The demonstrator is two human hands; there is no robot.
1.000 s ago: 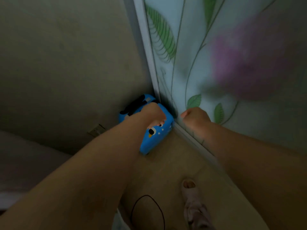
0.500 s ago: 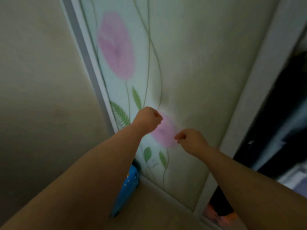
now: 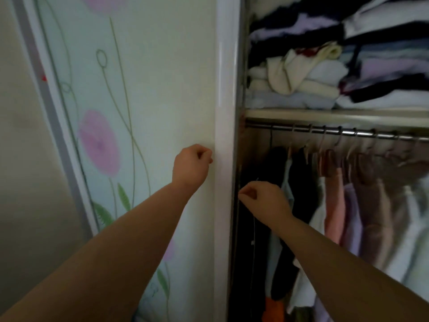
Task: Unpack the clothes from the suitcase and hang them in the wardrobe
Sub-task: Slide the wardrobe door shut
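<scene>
The wardrobe stands in front of me, its sliding door (image 3: pixel 144 94) printed with pink flowers and green stems. My left hand (image 3: pixel 192 165) is a closed fist in front of the door panel, just left of the white door frame (image 3: pixel 224 135). My right hand (image 3: pixel 264 202) is also closed, lower and to the right, at the left edge of the open section. Nothing shows in either fist. Behind it, hanging clothes (image 3: pixel 343 205) in dark, pink, lilac and white fill the metal rail (image 3: pixel 362 133). The suitcase is out of view.
A shelf (image 3: pixel 325 113) above the rail carries stacks of folded clothes (image 3: pixel 301 73) in white, cream and dark colours. A plain beige wall (image 3: pixel 21 159) lies left of the wardrobe. An orange item (image 3: pixel 274 310) sits low inside the wardrobe.
My view has swung up and right, from the floor corner with the blue suitcase to the open wardrobe section. Both closed hands rose and moved right with it.
</scene>
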